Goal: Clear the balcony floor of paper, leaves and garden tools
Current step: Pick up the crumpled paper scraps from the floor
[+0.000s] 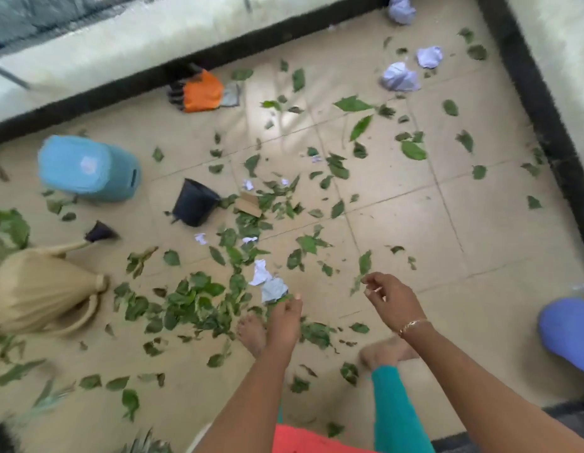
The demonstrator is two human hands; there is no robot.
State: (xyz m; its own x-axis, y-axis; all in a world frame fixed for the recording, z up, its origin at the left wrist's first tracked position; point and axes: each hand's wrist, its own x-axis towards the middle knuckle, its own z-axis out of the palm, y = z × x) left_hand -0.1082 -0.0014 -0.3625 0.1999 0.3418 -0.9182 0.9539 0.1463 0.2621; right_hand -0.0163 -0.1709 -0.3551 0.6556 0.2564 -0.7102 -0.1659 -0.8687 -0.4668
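Green leaves [199, 302] lie all over the beige tiled balcony floor, thickest ahead of my feet. Crumpled paper balls [400, 77] sit at the far right, with small scraps [260, 273] in the middle. An orange and black garden glove [202, 91] lies by the far wall. A black plant pot [194, 202] is tipped on its side. My left hand [284, 318] grips a greyish crumpled paper [273, 289] at its fingertips. My right hand [391, 299] hovers with loosely curled fingers, its fingertips beside a stemmed leaf [365, 263].
A blue bin [88, 168] lies on its side at the left. A straw broom [39, 295] rests at the left edge, and a cardboard scrap [248, 204] lies near the pot. A purple-blue object [568, 331] sits at the right. Dark skirting [529, 93] borders the floor. My bare feet [251, 331] stand among leaves.
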